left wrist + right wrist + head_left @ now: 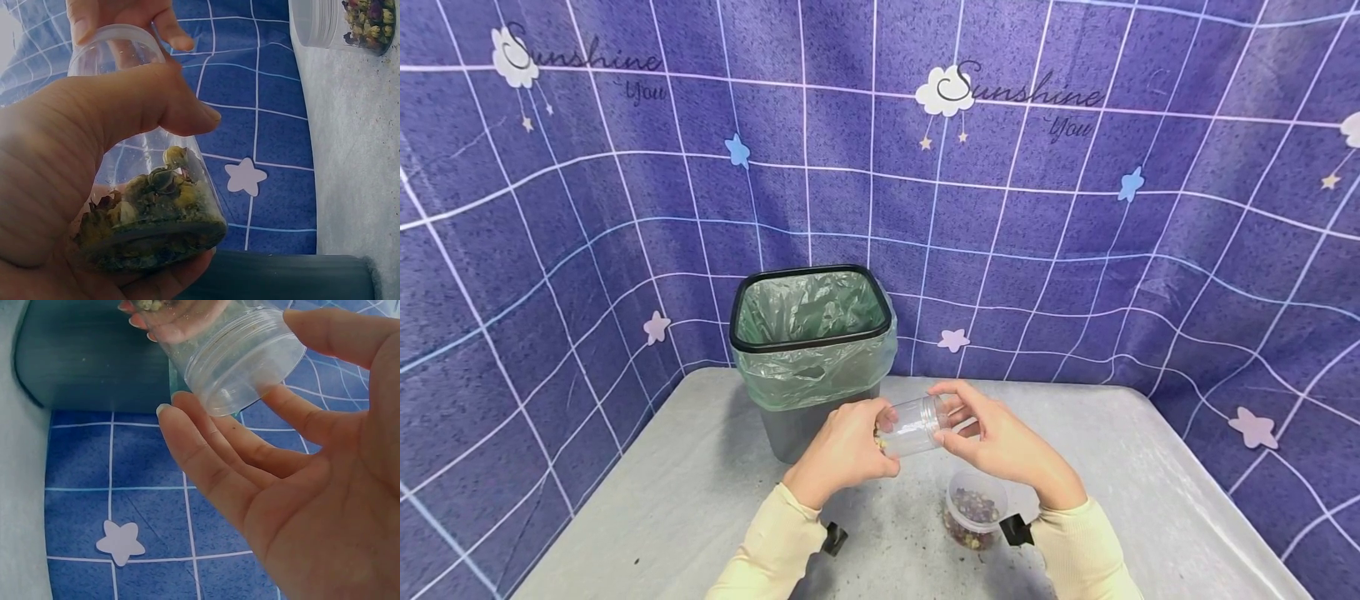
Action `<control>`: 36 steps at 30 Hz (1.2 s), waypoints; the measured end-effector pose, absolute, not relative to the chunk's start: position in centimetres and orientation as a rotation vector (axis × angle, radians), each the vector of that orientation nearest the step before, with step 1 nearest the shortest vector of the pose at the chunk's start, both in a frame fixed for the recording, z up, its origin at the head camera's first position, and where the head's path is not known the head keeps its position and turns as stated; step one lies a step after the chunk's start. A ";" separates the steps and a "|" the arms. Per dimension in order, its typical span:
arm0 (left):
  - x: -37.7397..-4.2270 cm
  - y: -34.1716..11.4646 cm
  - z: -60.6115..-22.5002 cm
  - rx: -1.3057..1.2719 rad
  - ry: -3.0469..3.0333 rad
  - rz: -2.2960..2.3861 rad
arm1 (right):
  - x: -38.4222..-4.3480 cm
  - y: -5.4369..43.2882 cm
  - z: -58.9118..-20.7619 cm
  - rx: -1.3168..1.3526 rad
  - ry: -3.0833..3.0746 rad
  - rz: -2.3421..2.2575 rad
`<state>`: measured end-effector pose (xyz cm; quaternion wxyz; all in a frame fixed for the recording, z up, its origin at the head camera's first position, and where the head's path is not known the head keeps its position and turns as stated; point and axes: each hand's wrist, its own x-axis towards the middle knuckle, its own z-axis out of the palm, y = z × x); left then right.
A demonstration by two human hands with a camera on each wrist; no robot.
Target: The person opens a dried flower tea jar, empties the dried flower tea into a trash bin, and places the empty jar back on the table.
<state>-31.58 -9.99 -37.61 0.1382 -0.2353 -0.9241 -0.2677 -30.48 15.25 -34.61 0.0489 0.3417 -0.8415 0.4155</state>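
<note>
A clear plastic jar (912,427) lies tilted between the hands, in front of the bin. My left hand (847,443) grips its lower end, the thumb across the side in the left wrist view. Small dried yellow-green flowers (165,194) are gathered at the jar's bottom. At the other end is a clear lid (257,370). My right hand (1000,435) holds the lid's edge with its thumb and fingers, while its other fingers spread below in the right wrist view. A second clear jar (973,521) with dried flowers stands on the table beneath the right forearm.
A grey bin (786,429) with a black rim and green liner bag (816,375) stands behind the left hand. Dark crumbs are scattered over the grey table (700,475). A purple-blue grid curtain (1000,208) surrounds the table's back and sides.
</note>
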 end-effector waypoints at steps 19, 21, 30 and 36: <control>-31.5 -10.0 -37.6 -0.685 -2.667 -0.755 | -30.5 15.1 -34.6 1.106 -2.511 1.331; -31.5 -10.0 -37.6 -0.684 -2.668 -0.752 | -30.5 15.1 -34.7 1.122 -2.506 1.360; -31.5 -10.1 -37.5 -0.684 -2.674 -0.746 | -30.5 15.1 -34.7 1.138 -2.494 1.421; -31.5 -10.1 -37.6 -0.690 -2.678 -0.744 | -30.6 15.1 -34.7 1.131 -2.498 1.410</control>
